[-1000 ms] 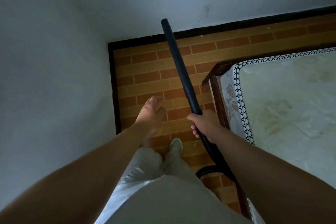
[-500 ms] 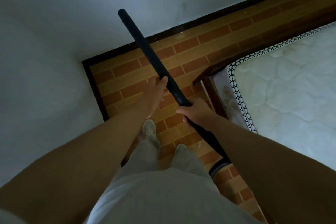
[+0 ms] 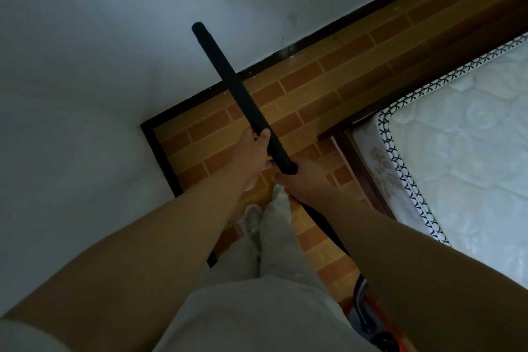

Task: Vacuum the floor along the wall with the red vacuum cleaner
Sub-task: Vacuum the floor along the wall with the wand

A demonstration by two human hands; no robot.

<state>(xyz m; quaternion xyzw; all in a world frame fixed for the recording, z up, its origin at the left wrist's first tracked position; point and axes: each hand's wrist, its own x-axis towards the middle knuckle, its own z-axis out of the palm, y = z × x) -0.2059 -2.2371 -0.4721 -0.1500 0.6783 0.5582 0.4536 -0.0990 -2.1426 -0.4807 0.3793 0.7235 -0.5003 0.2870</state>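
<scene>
- Holds wand raised, tip pointing at the wall, off the floor.
- Wraps left hand round mid-tube, right hand round the lower end.
- Prepares the sweep; next calls for lowering the tip to the skirting.
- Shows only a red sliver, probably the vacuum, cut off bottom right.

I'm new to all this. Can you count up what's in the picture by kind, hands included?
Black vacuum tube: 1
Hands: 2, left hand and right hand, both gripping the tube
Red vacuum cleaner: 1
Mattress: 1
Shoes: 2, near shoe and far shoe
Total: 7
</scene>
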